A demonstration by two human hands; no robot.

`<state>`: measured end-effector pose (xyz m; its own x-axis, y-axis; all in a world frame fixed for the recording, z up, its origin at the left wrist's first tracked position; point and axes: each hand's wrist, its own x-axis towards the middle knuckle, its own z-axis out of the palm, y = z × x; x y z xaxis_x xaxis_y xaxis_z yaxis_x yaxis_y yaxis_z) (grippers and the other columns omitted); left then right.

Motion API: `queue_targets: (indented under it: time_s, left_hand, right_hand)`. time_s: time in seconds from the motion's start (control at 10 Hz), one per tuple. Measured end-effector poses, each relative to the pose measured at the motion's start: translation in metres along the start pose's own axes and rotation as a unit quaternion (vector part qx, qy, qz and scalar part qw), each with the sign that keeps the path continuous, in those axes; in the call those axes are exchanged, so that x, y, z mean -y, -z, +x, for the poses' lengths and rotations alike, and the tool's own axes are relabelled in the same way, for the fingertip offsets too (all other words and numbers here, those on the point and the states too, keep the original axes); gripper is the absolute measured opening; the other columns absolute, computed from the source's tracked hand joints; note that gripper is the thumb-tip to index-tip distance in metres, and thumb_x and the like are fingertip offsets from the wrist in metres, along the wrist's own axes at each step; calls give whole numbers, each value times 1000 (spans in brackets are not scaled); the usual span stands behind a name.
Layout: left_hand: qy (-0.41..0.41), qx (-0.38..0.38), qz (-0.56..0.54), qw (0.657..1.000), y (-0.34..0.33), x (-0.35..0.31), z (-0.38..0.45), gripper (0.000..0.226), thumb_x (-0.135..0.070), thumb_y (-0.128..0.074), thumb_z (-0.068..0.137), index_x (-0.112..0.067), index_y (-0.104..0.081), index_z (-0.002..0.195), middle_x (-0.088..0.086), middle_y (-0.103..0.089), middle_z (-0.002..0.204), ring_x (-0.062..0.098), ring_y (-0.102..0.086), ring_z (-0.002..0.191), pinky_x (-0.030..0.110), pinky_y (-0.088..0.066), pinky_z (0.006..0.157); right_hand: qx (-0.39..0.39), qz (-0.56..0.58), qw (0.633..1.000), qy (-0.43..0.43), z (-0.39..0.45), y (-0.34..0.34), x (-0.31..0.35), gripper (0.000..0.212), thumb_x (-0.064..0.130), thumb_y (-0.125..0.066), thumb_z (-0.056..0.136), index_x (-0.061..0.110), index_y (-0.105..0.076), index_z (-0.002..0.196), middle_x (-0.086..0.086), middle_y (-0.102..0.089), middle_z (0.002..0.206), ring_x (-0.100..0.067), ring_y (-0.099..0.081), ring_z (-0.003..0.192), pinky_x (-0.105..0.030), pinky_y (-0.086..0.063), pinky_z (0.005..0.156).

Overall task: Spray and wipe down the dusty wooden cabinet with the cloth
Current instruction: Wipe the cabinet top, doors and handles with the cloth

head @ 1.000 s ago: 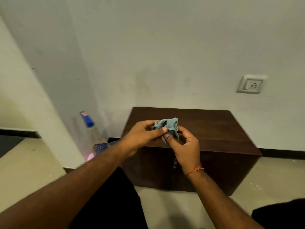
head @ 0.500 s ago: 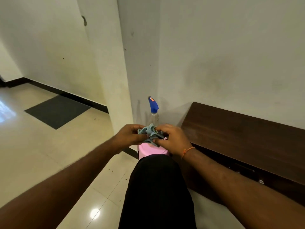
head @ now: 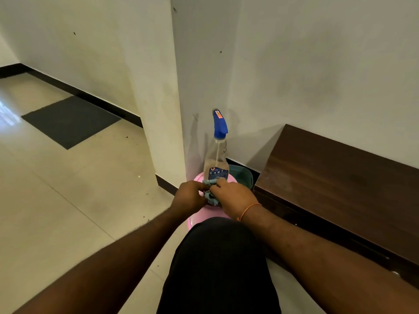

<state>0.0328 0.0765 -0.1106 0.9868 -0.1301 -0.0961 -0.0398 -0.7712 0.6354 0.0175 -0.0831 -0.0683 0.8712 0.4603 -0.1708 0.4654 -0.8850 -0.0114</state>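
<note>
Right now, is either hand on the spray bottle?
No. Both the left hand and right hand grip the cloth; the spray bottle stands untouched behind them.

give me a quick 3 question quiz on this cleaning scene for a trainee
1. True or false: both the left hand and the right hand grip the crumpled light blue cloth.
2. Which colour is the trigger head of the clear plastic spray bottle? A) red B) blue C) green
3. Fill in: the hands hold the cloth above the round ____ plastic basin, left of the dark brown wooden cabinet.

Key: 1 true; 2 B; 3 pink
</note>
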Motion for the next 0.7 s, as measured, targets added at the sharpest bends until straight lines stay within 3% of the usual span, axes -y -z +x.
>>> queue_targets:
  time_s: [0.2,0.3,0.4,0.6,0.7]
  left_hand:
    - [0,-10,39,999,-19,10,11,42,-28,-86,88,-20,-78,128,6,-75,122,21,-61,107,26,-43,85]
    - [0,-4,29,1000,-21,11,11,38,-29,-87,87,-14,-80,122,7,-79,113,16,-61,90,22,-46,75]
    - [0,9,0,1000,-18,9,2,45,-30,-88,86,-13,-77,126,6,-80,118,14,-64,88,29,-56,87]
    - [-20,-9,92,996,-9,1,-17,71,-33,-87,85,-24,-57,148,3,-55,153,23,-57,132,35,-48,108]
    - [-19,2,115,993,-3,-4,-27,81,-42,-90,81,-25,-52,151,4,-49,157,24,-54,135,38,-47,112]
  right_hand:
    - [22,-18,1000,-7,5,-12,-2,46,19,-62,104,13,-51,148,-15,-52,148,-35,-63,124,-47,-57,99]
    - [18,-21,999,-21,9,-17,-1,44,18,-63,103,12,-54,146,-15,-54,146,-35,-64,123,-47,-57,99]
    - [24,-32,999,-18,7,-18,3,41,21,-62,105,10,-58,144,-17,-55,143,-35,-63,124,-47,-57,101]
    - [30,-60,997,-25,-14,-2,0,41,28,-51,110,8,-54,145,-17,-59,143,-34,-54,131,-45,-54,99]
    - [30,-45,998,-32,-27,5,-1,47,36,-53,109,8,-52,146,-17,-59,143,-33,-52,131,-47,-53,99]
